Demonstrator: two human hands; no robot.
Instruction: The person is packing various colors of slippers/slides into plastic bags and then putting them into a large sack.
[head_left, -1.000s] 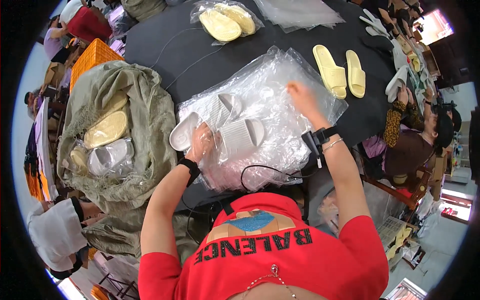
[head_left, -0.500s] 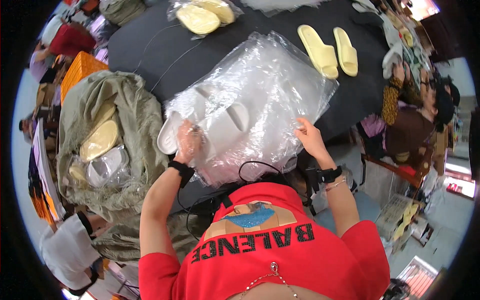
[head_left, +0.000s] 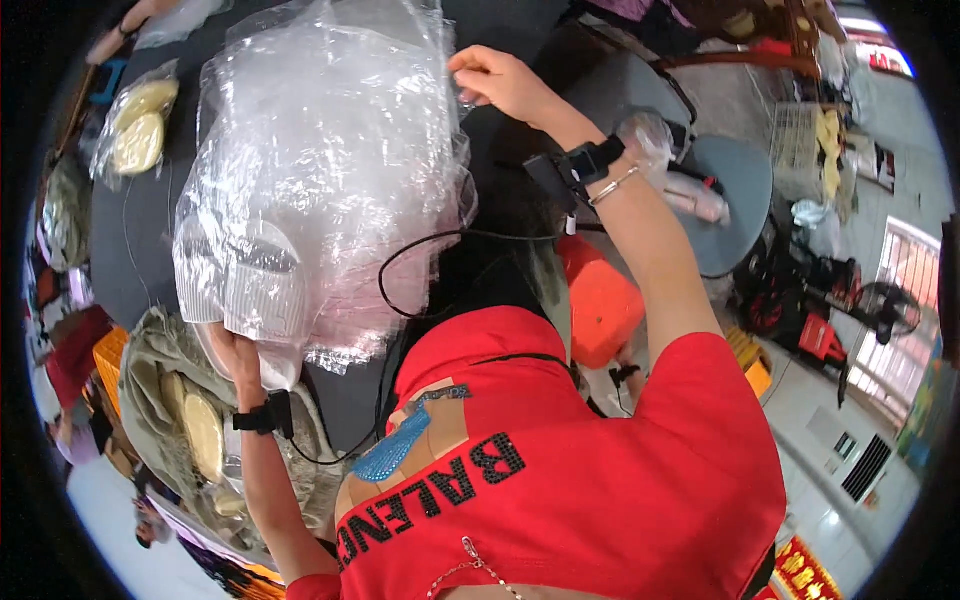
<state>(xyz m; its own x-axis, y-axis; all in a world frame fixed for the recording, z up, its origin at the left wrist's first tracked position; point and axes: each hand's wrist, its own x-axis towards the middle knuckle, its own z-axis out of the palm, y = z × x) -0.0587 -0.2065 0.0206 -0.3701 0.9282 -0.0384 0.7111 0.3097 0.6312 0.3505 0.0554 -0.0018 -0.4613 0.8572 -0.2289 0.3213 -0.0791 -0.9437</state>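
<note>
A pair of white slippers [head_left: 262, 290] with ribbed straps lies at the lower left of a stack of clear plastic bags [head_left: 330, 130]. Clear film covers at least part of the straps. My left hand [head_left: 238, 355] is closed on the slippers at their near end, its fingertips partly hidden beneath them. At the stack's right edge is my right hand [head_left: 505, 88], its fingers bent and a gap showing between the thumb and index finger. The index fingertip is at the film's edge; whether it touches cannot be made out.
Bagged yellow slippers [head_left: 140, 140] lie on the dark table [head_left: 125, 235] at far left. An olive sack [head_left: 150, 350] with more bagged slippers stands near left. A black cable [head_left: 385, 270] loops beside the stack. A grey-blue stool [head_left: 735, 235] is at right.
My view has swung to the right, so the table things sit further left. The loose yellow slippers have left the picture. My left hand still holds the white slippers; my right hand remains by the bags' edge.
</note>
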